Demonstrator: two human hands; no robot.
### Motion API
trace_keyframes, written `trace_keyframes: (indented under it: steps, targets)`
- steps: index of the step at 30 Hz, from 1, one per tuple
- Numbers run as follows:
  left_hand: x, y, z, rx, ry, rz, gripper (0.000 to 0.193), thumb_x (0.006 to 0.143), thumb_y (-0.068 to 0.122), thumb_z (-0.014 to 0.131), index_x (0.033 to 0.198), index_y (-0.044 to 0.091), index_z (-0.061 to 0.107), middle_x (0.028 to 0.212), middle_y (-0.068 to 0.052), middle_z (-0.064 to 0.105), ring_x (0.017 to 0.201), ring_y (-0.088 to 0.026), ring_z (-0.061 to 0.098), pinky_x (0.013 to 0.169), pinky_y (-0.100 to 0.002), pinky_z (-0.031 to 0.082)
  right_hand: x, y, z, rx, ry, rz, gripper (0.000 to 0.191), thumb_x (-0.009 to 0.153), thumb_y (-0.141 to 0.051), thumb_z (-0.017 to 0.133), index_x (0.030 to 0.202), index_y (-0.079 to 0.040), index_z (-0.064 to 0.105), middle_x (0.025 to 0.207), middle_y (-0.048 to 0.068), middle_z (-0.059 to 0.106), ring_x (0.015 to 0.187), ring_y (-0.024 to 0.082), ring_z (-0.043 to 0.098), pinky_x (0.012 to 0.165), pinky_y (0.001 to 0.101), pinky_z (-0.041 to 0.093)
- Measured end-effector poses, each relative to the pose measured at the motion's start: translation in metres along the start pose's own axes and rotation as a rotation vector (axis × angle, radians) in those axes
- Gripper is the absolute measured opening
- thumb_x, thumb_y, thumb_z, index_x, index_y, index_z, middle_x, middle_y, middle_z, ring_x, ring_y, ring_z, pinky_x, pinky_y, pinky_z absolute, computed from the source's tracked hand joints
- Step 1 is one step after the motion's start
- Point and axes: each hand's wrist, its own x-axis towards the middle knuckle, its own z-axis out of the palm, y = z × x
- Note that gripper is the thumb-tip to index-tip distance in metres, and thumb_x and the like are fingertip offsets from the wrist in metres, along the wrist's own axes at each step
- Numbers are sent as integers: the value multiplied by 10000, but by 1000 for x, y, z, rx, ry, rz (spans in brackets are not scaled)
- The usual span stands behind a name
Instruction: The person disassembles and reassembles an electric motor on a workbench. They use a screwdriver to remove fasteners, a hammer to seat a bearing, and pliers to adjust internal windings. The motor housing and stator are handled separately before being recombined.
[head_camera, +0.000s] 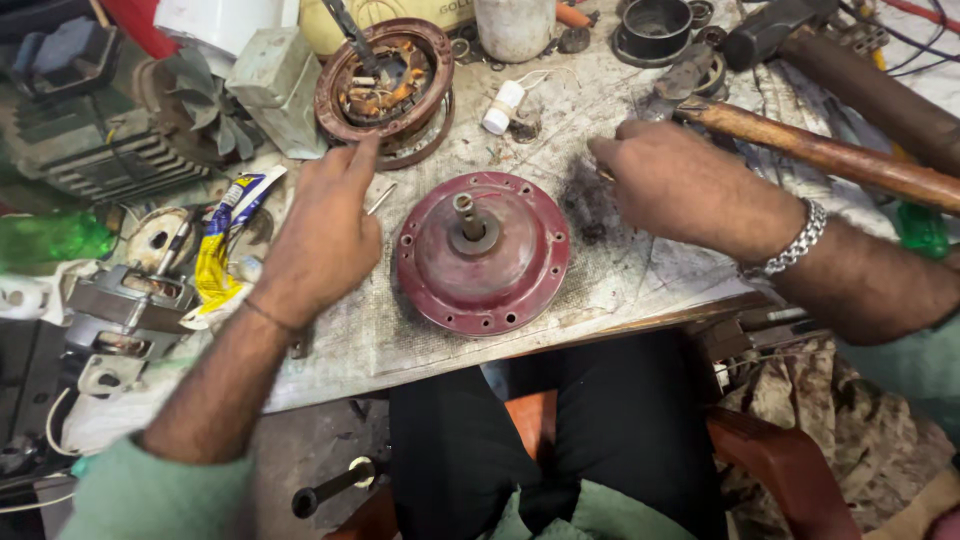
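Observation:
A round dark-red motor cover (484, 254) with a short steel shaft standing up from its middle lies flat on the worn grey bench top (620, 280). My left hand (322, 235) rests to its left, fingers reaching up to the rim of a second dark-red housing (385, 82) that holds copper windings. My right hand (672, 185) lies to the right of the cover, fingers curled over a dark greasy patch; whether it pinches something small I cannot tell. A metal chain bracelet (795, 245) is on that wrist.
A wooden-handled hammer (830, 155) lies behind my right hand. A yellow and blue sachet (222, 240), a grey motor block (120, 310) and a finned part (90, 150) crowd the left. A white jar (513, 28), small white capacitor (500, 105) and black ring (655, 25) sit at the back.

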Motion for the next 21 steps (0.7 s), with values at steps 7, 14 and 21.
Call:
trace_keyframes:
  steps: [7, 14, 21]
  targets:
    - [-3, 85, -11, -391, 126, -109, 324, 860, 122, 806, 1143, -10, 717, 1036, -159, 740, 938, -279, 750, 834, -361, 579, -20, -40, -27, 319, 443, -475, 424, 906, -94, 740, 1309, -4, 644, 1057, 156, 700, 965, 308, 706, 829, 417, 564]
    - [0, 93, 6, -383, 292, -128, 185, 904, 46, 779, 1057, -28, 708, 974, -169, 733, 904, -298, 746, 799, -366, 570, -7, -71, -39, 372, 539, -630, 221, 918, -44, 747, 1137, -44, 716, 1012, 115, 737, 948, 306, 730, 805, 393, 583]
    - [-12, 107, 35, -586, 561, -216, 311, 963, 5, 761, 1261, -13, 674, 1108, -132, 768, 1018, -183, 788, 906, -305, 633, 2, -78, -16, 704, 634, -489, 159, 998, -43, 780, 1144, -14, 723, 1071, 117, 762, 972, 224, 784, 842, 309, 625]
